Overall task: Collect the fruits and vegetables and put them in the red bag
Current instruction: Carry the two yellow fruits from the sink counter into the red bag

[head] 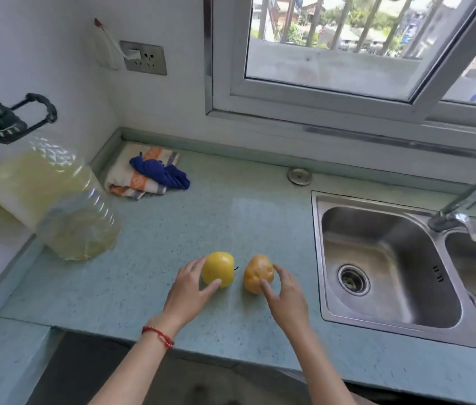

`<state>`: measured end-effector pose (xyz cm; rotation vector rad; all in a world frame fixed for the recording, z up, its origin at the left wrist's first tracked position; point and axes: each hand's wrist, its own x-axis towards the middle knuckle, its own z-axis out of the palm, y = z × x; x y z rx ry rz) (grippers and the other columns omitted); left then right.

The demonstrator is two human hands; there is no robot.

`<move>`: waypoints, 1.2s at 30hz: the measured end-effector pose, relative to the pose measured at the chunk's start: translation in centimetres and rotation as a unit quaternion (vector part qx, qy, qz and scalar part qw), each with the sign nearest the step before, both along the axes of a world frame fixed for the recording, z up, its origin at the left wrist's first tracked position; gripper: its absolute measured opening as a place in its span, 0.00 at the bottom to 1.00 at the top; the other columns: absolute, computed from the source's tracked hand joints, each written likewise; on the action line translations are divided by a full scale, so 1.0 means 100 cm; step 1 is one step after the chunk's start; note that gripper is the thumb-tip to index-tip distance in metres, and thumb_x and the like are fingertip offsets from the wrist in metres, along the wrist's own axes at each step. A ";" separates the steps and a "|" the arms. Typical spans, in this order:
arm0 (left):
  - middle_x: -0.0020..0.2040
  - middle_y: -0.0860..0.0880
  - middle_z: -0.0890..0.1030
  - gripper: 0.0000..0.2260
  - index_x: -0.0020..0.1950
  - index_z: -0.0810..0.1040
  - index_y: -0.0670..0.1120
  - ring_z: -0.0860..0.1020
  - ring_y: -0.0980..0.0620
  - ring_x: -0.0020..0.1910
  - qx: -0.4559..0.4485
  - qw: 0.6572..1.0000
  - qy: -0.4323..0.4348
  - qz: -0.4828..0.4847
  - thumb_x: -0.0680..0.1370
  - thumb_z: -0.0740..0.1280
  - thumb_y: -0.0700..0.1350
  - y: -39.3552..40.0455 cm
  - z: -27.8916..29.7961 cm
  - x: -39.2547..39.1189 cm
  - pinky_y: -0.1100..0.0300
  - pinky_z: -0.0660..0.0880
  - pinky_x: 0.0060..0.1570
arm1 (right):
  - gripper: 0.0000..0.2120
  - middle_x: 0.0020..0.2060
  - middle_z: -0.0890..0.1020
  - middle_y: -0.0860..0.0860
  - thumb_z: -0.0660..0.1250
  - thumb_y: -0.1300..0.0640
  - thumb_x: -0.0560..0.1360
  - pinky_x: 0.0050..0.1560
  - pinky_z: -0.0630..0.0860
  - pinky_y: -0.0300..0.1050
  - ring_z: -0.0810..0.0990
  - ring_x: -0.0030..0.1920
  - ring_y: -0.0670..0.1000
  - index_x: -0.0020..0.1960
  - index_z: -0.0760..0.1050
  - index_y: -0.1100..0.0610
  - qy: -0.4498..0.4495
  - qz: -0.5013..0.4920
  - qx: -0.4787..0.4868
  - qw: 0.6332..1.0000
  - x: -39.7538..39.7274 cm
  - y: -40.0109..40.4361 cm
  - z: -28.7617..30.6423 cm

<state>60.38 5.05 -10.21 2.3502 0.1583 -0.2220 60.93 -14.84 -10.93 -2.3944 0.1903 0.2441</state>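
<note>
Evidently both hands were closing at once. On the pale countertop (149, 229), the left hand (191, 290) cupped the yellow apple (218, 268), fingers spread wide round it, not yet lifting; its stem pointed right, so its core ran sideways. Just beside it, the right hand (285, 293) curved loosely about the potato (258, 273), whose long axis ran toward the person. Each wanted a full wrap before lifting. No red bag showed.

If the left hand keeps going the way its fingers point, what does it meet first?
The yellow apple: the left hand already has fingers around it, apparently touching, though contact depth is hard to judge.
</note>
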 end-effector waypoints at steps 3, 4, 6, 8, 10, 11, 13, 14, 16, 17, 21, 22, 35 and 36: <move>0.71 0.43 0.66 0.31 0.71 0.63 0.42 0.64 0.46 0.70 -0.061 0.996 0.034 0.047 0.72 0.70 0.48 -0.004 -0.011 0.018 0.59 0.60 0.67 | 0.29 0.68 0.70 0.54 0.66 0.48 0.73 0.63 0.67 0.47 0.70 0.66 0.53 0.71 0.62 0.55 0.026 -0.073 0.065 0.995 0.014 0.006 -0.007; 0.72 0.42 0.66 0.32 0.71 0.62 0.42 0.64 0.46 0.70 -0.075 0.994 0.046 0.062 0.71 0.71 0.48 -0.006 -0.015 0.023 0.59 0.60 0.67 | 0.30 0.67 0.71 0.55 0.67 0.49 0.73 0.62 0.67 0.47 0.70 0.66 0.54 0.71 0.62 0.55 0.039 -0.096 0.088 0.991 0.019 0.007 -0.010; 0.72 0.41 0.65 0.34 0.72 0.61 0.41 0.64 0.45 0.70 -0.096 0.989 0.069 0.088 0.70 0.73 0.47 -0.008 -0.023 0.032 0.58 0.60 0.67 | 0.31 0.66 0.71 0.57 0.69 0.51 0.72 0.60 0.67 0.45 0.71 0.65 0.55 0.71 0.62 0.56 0.069 -0.138 0.140 0.978 0.029 0.009 -0.016; 0.72 0.41 0.65 0.36 0.72 0.61 0.42 0.65 0.44 0.70 -0.115 0.984 0.088 0.106 0.69 0.74 0.46 -0.011 -0.031 0.038 0.56 0.61 0.67 | 0.33 0.66 0.71 0.58 0.70 0.52 0.71 0.58 0.68 0.44 0.71 0.64 0.55 0.71 0.61 0.57 0.095 -0.167 0.177 0.965 0.038 0.010 -0.022; 0.72 0.42 0.65 0.38 0.73 0.60 0.44 0.66 0.44 0.69 -0.131 0.978 0.111 0.117 0.68 0.75 0.48 -0.011 -0.039 0.041 0.55 0.63 0.66 | 0.34 0.66 0.72 0.59 0.71 0.53 0.70 0.59 0.68 0.46 0.72 0.64 0.56 0.71 0.62 0.57 0.109 -0.183 0.187 0.959 0.042 0.012 -0.028; 0.72 0.43 0.65 0.38 0.73 0.60 0.45 0.66 0.44 0.69 -0.141 0.975 0.122 0.122 0.67 0.75 0.49 -0.011 -0.041 0.041 0.54 0.64 0.66 | 0.34 0.66 0.72 0.58 0.72 0.53 0.69 0.60 0.69 0.47 0.72 0.64 0.55 0.71 0.62 0.57 0.113 -0.186 0.190 0.957 0.044 0.013 -0.030; 0.72 0.44 0.66 0.39 0.73 0.60 0.48 0.67 0.44 0.68 -0.160 0.969 0.136 0.132 0.67 0.75 0.51 -0.010 -0.044 0.043 0.52 0.65 0.65 | 0.34 0.65 0.72 0.57 0.73 0.54 0.68 0.61 0.70 0.48 0.72 0.63 0.55 0.70 0.63 0.56 0.117 -0.184 0.194 0.956 0.047 0.015 -0.032; 0.71 0.45 0.67 0.38 0.72 0.61 0.48 0.68 0.44 0.67 -0.168 0.966 0.136 0.139 0.67 0.75 0.51 -0.009 -0.045 0.044 0.52 0.66 0.65 | 0.34 0.65 0.72 0.56 0.73 0.54 0.68 0.61 0.70 0.48 0.72 0.63 0.55 0.70 0.64 0.56 0.119 -0.180 0.194 0.957 0.048 0.016 -0.033; 0.70 0.45 0.68 0.37 0.72 0.62 0.48 0.69 0.45 0.66 -0.185 0.961 0.135 0.152 0.67 0.75 0.50 -0.008 -0.047 0.045 0.53 0.67 0.62 | 0.33 0.65 0.73 0.55 0.74 0.54 0.67 0.61 0.71 0.48 0.72 0.63 0.54 0.69 0.66 0.56 0.119 -0.176 0.193 0.958 0.051 0.019 -0.035; 0.69 0.45 0.69 0.36 0.71 0.63 0.48 0.69 0.45 0.65 -0.194 0.959 0.134 0.157 0.67 0.75 0.49 -0.007 -0.047 0.046 0.54 0.67 0.61 | 0.33 0.65 0.73 0.55 0.74 0.54 0.67 0.61 0.71 0.49 0.72 0.63 0.54 0.68 0.66 0.56 0.118 -0.177 0.192 0.958 0.052 0.020 -0.036; 0.64 0.44 0.74 0.32 0.68 0.68 0.46 0.73 0.46 0.58 -0.240 0.944 0.125 0.187 0.67 0.76 0.47 -0.001 -0.049 0.047 0.53 0.71 0.58 | 0.32 0.64 0.74 0.56 0.74 0.54 0.67 0.58 0.72 0.47 0.74 0.60 0.54 0.68 0.67 0.56 0.117 -0.200 0.211 0.950 0.053 0.022 -0.034; 0.62 0.44 0.74 0.31 0.67 0.68 0.45 0.73 0.47 0.56 -0.255 0.939 0.122 0.199 0.67 0.75 0.46 0.001 -0.048 0.046 0.54 0.71 0.56 | 0.31 0.63 0.74 0.56 0.74 0.55 0.67 0.56 0.72 0.46 0.74 0.59 0.53 0.68 0.68 0.57 0.113 -0.205 0.221 0.947 0.052 0.022 -0.033; 0.60 0.41 0.76 0.27 0.67 0.70 0.41 0.75 0.44 0.55 -0.378 0.856 0.037 0.350 0.70 0.73 0.44 0.043 -0.032 0.001 0.53 0.75 0.48 | 0.27 0.55 0.76 0.51 0.75 0.56 0.67 0.56 0.77 0.58 0.76 0.54 0.52 0.64 0.72 0.53 0.090 -0.083 0.297 0.947 0.052 0.047 -0.010; 0.60 0.42 0.75 0.27 0.67 0.69 0.42 0.75 0.44 0.55 -0.383 0.848 0.026 0.364 0.70 0.72 0.44 0.043 -0.029 -0.005 0.54 0.75 0.48 | 0.27 0.55 0.75 0.51 0.75 0.56 0.67 0.56 0.77 0.58 0.76 0.54 0.52 0.64 0.72 0.54 0.093 -0.064 0.299 0.947 0.054 0.049 -0.009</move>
